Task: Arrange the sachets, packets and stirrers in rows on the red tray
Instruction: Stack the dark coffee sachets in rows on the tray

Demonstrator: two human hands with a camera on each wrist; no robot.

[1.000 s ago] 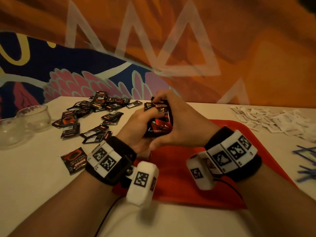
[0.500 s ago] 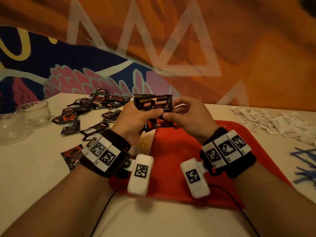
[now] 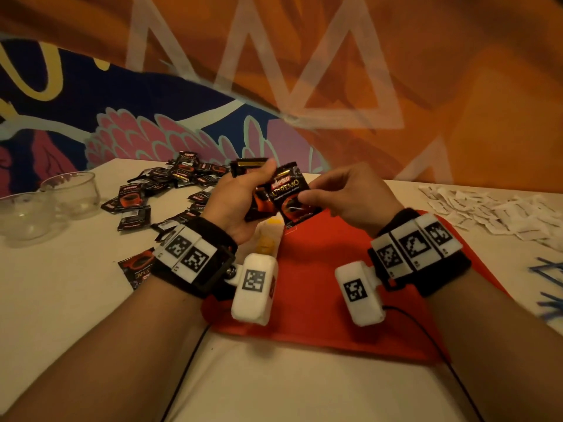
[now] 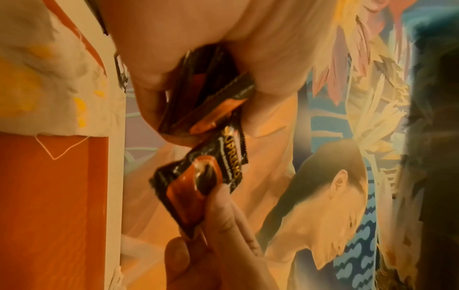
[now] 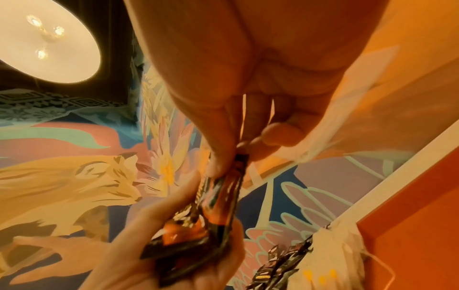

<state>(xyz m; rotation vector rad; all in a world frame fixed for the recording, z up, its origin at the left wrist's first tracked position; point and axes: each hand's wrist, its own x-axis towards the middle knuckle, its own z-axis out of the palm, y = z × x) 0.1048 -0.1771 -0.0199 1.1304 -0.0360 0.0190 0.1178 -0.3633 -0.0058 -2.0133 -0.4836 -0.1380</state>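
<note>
Starting nearest, the red tray (image 3: pixel 320 300) lies on the table (image 3: pixel 76 300) under both wrists, and no packet shows on the part of it in view, so by my reading the rows are not yet begun. Above its far left corner the left hand (image 3: pixel 237 202) curls round a small stack of dark coffee packets (image 3: pixel 259 202), thumb on top. The right hand (image 3: pixel 344 196) pinches the near corner of one packet (image 3: pixel 292 193) between thumb and fingertips (image 4: pixel 223 198), its other end overlapping the stack.

The risk sits in that overlap. The left wrist view shows the stack splayed and loose in the palm, so if the single packet drags on its neighbours as it comes away, one or more may slide out and drop on the tray or the table, out of line. The corner pinch is slight too; the glossy wrapper could slip or twist and land askew.

Farther out, loose packets (image 3: pixel 182 178) lie scattered on the left of the table beside two glass bowls (image 3: pixel 73 193). White sachets (image 3: pixel 487 211) are heaped far right, and blue stirrers (image 3: pixel 548 278) lie at the right edge, all well apart from the tray. A sweeping forearm could scatter either pile or knock a bowl.
</note>
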